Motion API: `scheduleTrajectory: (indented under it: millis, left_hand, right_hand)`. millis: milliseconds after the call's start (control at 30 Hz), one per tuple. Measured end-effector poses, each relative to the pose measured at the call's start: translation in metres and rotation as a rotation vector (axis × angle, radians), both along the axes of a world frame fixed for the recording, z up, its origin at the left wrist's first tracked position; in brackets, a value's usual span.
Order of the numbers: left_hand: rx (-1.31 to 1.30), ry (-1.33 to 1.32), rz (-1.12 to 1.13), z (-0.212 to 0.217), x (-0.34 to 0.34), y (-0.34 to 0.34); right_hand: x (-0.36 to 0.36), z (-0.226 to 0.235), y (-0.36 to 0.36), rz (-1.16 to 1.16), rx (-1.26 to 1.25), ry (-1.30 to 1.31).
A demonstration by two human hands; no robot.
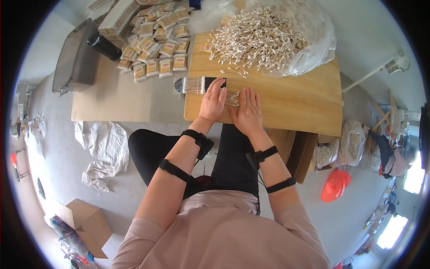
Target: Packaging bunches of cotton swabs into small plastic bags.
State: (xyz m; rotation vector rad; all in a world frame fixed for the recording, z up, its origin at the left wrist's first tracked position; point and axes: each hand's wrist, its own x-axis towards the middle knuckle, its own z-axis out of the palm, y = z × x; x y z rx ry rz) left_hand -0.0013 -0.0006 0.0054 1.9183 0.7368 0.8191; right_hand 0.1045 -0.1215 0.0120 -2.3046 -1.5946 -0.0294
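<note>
Left hand (212, 103) flat, unclenched, right hand (249, 115) likewise, cotton swabs (232, 97) lying between them

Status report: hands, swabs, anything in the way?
Left hand open over dark strip; right hand open. Swab bunch between them, aligned swabs to their left. No obstruction seen.

My worktop (134, 105) is grey on the left, pale wood on the right. Toward its far edge I have heaped packets (165, 47) on the grey and loose cotton swabs (260, 38) spilling from a clear bag (313, 58) on the wood. Nearer my edge, a dark strip (178, 85) bearing a swab row (194, 84) crosses the seam.
</note>
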Motion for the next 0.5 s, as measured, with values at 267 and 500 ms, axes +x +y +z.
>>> scheduleTrajectory:
  millis: [267,500]
  left_hand:
    - [-0.164,-0.134,0.011,0.002,0.003,-0.005]
    - [-0.18,-0.145,-0.013,0.001,0.004,-0.006]
  right_hand:
    - [-0.008,0.002,0.012,-0.008,-0.027,0.003]
    - [-0.007,0.002,0.015,0.031,-0.058,-0.007]
